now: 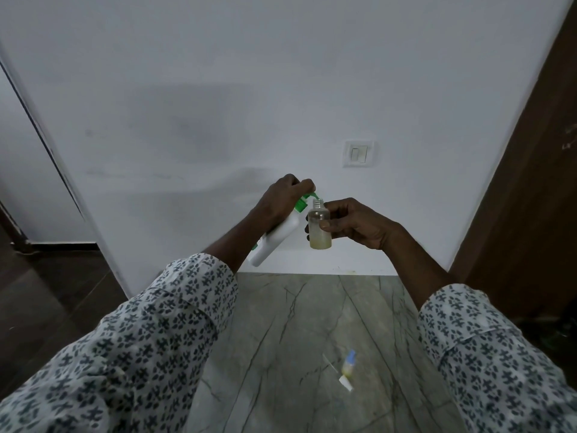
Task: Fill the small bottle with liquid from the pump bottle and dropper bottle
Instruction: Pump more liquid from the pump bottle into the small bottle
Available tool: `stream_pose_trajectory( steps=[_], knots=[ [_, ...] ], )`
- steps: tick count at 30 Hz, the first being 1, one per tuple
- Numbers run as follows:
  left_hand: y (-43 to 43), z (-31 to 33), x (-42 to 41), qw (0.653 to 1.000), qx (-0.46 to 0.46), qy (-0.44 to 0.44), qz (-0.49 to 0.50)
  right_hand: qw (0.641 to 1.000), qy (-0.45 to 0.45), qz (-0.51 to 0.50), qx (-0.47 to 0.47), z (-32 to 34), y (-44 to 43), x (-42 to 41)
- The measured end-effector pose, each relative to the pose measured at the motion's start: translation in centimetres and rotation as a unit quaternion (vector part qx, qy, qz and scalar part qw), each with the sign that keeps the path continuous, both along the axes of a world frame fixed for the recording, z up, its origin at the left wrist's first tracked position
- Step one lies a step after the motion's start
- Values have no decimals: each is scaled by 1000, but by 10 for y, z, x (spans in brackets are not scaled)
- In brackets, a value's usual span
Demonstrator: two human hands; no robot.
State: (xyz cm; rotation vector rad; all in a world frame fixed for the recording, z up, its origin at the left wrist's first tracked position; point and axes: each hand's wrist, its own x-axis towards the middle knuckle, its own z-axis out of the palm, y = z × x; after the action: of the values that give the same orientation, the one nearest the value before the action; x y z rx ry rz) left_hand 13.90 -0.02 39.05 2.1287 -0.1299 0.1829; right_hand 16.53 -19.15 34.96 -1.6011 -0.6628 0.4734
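Observation:
My left hand (285, 195) grips the top of a white pump bottle (274, 242) with a green pump head, held tilted in the air. Its green nozzle rests over the open mouth of a small clear bottle (319, 225), which my right hand (356, 221) holds upright. The small bottle has a layer of pale yellowish liquid at its bottom. A small dropper bottle (349, 364) with a blue tip lies on the grey marble floor (281, 339) below, near the frame's lower middle.
A small white cap or nozzle piece (346, 382) lies on the floor beside the dropper bottle. A white wall (218, 104) with a switch plate (359, 153) stands ahead. A dark wooden door frame (530, 182) rises at the right.

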Motion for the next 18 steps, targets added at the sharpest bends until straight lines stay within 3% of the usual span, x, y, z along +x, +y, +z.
stream_pose_trajectory(
  steps=[18],
  knots=[
    [-4, 2, 4, 1000, 3, -13, 10, 1000, -3, -7, 6, 7, -3, 5]
  ],
)
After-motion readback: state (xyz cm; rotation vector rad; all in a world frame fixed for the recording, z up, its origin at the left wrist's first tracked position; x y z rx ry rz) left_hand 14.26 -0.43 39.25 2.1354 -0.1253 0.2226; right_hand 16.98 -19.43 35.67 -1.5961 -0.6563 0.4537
